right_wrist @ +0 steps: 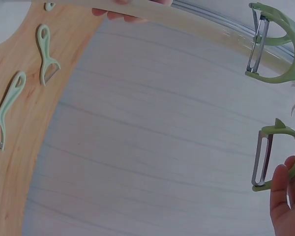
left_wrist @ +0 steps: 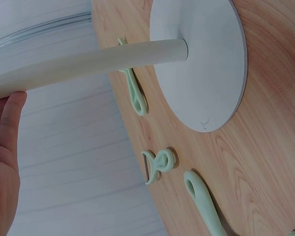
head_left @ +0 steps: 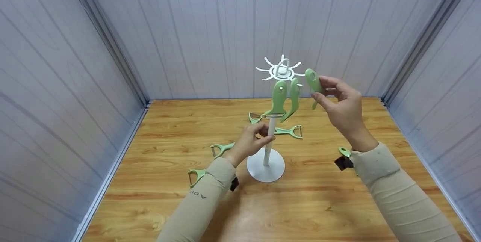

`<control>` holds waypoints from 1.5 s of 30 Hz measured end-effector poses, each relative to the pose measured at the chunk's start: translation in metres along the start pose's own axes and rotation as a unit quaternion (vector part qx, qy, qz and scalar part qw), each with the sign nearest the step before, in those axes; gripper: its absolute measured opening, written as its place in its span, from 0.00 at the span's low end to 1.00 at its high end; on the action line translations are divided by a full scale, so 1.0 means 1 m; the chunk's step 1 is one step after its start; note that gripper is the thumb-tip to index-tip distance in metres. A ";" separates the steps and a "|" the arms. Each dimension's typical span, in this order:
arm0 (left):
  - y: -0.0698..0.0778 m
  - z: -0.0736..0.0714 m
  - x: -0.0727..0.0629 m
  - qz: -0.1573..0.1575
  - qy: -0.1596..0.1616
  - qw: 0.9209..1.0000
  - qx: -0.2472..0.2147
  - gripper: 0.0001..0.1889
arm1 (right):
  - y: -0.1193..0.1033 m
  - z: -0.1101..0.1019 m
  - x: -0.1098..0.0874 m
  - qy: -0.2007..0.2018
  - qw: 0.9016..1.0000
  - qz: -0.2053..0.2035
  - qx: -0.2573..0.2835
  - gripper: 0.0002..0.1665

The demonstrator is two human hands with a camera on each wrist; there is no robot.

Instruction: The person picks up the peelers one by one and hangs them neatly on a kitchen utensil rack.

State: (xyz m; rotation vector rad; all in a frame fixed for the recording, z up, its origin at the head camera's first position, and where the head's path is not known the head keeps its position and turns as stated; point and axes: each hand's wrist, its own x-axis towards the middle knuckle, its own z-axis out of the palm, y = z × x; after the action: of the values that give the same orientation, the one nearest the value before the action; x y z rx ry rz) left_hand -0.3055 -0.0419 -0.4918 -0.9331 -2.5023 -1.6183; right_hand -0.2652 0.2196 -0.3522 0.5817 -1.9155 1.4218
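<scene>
A white stand rises from a round base (head_left: 259,170), with a ring of hooks (head_left: 282,72) at its top. My left hand (head_left: 250,142) grips its pole (head_left: 269,152) between thumb and fingers, below the hanging peelers. Two green peelers hang from hooks: one peeler (head_left: 279,97) faces front, and another peeler (head_left: 295,97) is turned edge-on beside it. My right hand (head_left: 345,108) pinches a third green peeler (head_left: 312,80), its holed handle end up and close to a hook tip. In the right wrist view the held peeler's blade (right_wrist: 262,160) points away from the fingers.
Several green peelers lie on the wooden table, among them one peeler (head_left: 289,131) behind the pole and one peeler (head_left: 197,176) by the left forearm. Another peeler (head_left: 344,152) lies partly under the right wrist. Panelled walls (head_left: 210,27) enclose the table's back and sides.
</scene>
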 end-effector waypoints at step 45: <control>0.003 0.000 0.000 0.008 0.006 1.000 0.010 0.10 | -0.021 0.041 -0.017 -0.034 0.998 -0.045 -0.005 0.22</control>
State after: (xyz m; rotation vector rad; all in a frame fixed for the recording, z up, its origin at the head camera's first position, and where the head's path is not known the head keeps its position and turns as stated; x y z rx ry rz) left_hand -0.3041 -0.0404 -0.4891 -0.9349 -2.4919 -1.5863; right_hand -0.2496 0.1737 -0.3585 0.7110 -1.9242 1.3500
